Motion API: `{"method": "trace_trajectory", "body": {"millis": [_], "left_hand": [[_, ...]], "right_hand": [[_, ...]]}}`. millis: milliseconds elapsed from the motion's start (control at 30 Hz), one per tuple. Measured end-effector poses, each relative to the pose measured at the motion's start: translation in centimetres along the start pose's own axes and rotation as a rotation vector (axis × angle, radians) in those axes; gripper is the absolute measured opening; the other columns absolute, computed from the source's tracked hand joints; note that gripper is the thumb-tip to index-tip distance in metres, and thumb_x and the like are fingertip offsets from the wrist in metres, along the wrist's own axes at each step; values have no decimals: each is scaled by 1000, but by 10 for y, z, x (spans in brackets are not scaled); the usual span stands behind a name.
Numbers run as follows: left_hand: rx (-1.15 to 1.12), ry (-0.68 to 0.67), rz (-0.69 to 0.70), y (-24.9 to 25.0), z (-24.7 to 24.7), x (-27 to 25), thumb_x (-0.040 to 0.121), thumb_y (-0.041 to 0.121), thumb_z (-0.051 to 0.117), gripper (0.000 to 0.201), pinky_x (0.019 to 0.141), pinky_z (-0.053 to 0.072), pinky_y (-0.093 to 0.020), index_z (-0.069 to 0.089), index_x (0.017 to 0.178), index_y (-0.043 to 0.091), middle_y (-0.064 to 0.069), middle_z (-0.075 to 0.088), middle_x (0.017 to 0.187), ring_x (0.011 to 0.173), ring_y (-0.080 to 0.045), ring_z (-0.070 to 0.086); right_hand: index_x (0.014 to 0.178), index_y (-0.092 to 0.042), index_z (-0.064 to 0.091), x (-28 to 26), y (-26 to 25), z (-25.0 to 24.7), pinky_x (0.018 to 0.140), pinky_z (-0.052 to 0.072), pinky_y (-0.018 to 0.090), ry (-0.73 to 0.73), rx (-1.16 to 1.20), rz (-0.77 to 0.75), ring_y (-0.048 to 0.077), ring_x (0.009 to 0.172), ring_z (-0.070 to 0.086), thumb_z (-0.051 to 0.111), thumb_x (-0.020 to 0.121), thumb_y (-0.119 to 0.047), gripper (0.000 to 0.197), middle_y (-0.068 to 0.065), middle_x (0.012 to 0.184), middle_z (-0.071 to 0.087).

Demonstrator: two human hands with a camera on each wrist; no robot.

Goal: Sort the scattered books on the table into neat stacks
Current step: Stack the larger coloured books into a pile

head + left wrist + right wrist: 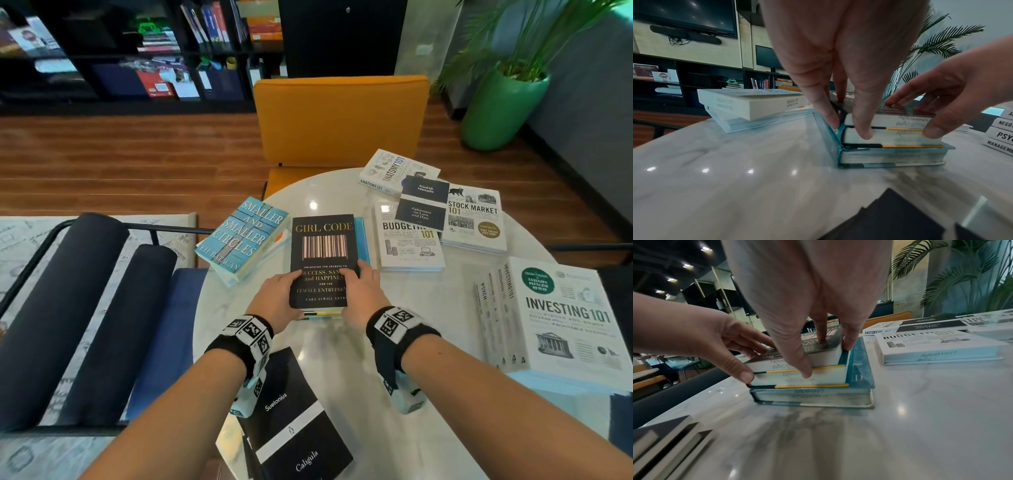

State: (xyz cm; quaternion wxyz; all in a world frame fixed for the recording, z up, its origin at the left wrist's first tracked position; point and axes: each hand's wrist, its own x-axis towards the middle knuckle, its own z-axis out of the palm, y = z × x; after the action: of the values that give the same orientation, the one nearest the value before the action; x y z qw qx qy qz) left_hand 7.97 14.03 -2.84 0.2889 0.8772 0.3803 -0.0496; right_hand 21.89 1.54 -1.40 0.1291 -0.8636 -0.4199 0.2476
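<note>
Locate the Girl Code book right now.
In the head view, Girl Code tops a small stack at table centre, between Smaller and Smaller Circles and Budgeting 101, both hands on its near end.

**Words I Can Read on the Books**

My black book (322, 260) says "GIRL CODE" over a barcode. The blue book (241, 234) says "SMALLER AND SMALLER CIRCLES". Far off, a white book (394, 171) says "ANATOMY 101". A small dark book (423, 204) says "Friedrich Nietzsche, Aphorisms on Love and Hate". Under it one says "BUDGETING 101" (407, 246), partly hidden. Beside it is "STOCK MARKET 101" (474, 219). My right pile (568, 318) says "INVESTING 101", with "PSYCH" on a spine. Near me a black book (291, 421) says "Suetonius" and "Caligula". Page edges (803, 391) are stamped "University".
</note>
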Motion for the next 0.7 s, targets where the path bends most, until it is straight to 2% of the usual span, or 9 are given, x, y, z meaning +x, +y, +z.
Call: {"method": "trace_trajectory", "body": {"millis": [100,167,267,300,367,467,533,633,700], "left_hand": [[28,-20,1,2,-2,1,74,25,81,92,111,36,-36,28,150,24,-4,45,143,129,-21,44],[39,-56,4,3,-7,1,74,31,81,94,111,37,-37,27,150,24,-4,45,144,129,-21,45],[-13,-165,-20,5,-23,0,71,49,79,103,108,40,-39,20,152,27,-3,43,146,129,-22,47],[-31,-172,-30,5,-29,0,72,55,75,101,106,41,-39,20,152,28,-1,44,145,128,-21,49],[-62,-87,-47,1,-44,2,79,62,64,79,100,46,-39,34,145,30,3,54,135,119,-17,56],[-58,121,-111,-17,-72,14,92,55,49,39,91,49,-37,59,116,26,4,64,111,102,-18,62],[-13,197,-184,-36,-88,26,96,44,46,30,89,50,-38,64,104,21,-2,67,107,100,-24,62],[77,235,-247,-68,-102,46,96,32,45,31,91,50,-40,69,104,14,-13,67,110,103,-33,61],[174,174,-287,-91,-102,60,97,36,46,35,100,44,-40,66,117,16,-16,61,121,115,-35,54]], "right_hand": [[143,-18,29,-1,-2,-3,113,33,37,-21,-25,17,27,140,19,75,78,-19,80,13,153,16],[142,-19,31,0,-5,-9,112,34,38,-46,-70,22,27,137,23,76,76,-30,81,12,150,21],[136,-19,44,4,-15,-24,111,31,39,-27,-145,25,28,132,26,66,77,-42,67,9,147,28],[133,-19,48,7,-21,-29,111,30,39,-6,-150,28,28,131,27,63,78,-42,61,8,145,30],[130,-17,52,15,-37,-36,110,31,41,30,-137,35,29,128,29,58,81,-41,55,8,139,37],[128,-12,55,31,-67,-40,108,34,42,50,-78,1,31,125,33,51,87,-37,48,11,132,44],[126,-10,57,42,-88,-37,105,34,40,13,-27,-50,31,122,40,48,90,-32,43,13,129,49],[120,-6,60,60,-121,-20,97,43,35,-75,14,-87,31,115,53,46,93,-27,37,16,123,58],[114,-5,62,70,-139,-9,88,48,33,-123,31,-76,32,109,59,46,95,-26,33,16,119,62]]}}
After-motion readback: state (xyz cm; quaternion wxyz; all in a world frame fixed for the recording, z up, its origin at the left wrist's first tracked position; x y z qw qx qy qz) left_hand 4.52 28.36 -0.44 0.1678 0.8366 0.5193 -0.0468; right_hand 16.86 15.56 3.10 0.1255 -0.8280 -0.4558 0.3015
